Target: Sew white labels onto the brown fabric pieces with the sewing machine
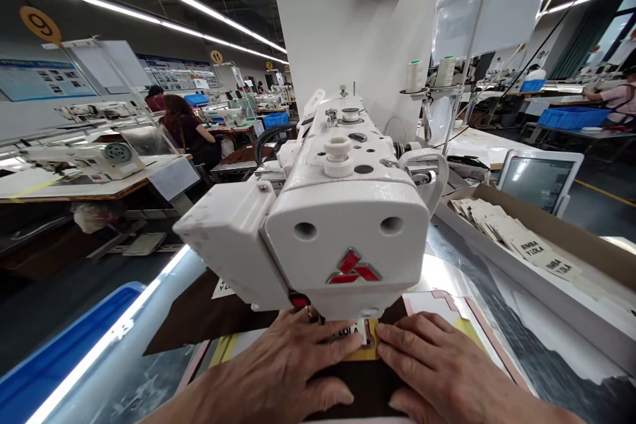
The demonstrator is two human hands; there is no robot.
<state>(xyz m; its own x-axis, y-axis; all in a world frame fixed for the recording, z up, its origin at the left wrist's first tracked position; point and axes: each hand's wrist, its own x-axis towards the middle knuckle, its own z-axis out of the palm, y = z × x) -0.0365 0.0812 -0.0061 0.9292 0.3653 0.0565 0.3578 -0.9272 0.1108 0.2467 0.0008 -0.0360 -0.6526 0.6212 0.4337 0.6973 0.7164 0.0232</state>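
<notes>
Under the head of a white sewing machine (348, 225), my left hand (293, 358) lies flat, its fingers stretched across a white printed label (355, 330) with black letters. My right hand (437, 358) rests to the right, fingers extended, its fingertips by the edge of a yellow template piece (362, 351) that frames the label. Beneath both hands is dark brown fabric (368, 387); more of it (199, 311) spreads out to the left. The needle area is hidden behind the machine head and my left fingers.
A long open box (536, 271) of printed labels (531, 245) stands at the right, beside a tablet screen (536, 179). A blue bin (69, 358) sits at lower left. Thread cones (415, 76) stand behind the machine. Several people work at other machines in the background.
</notes>
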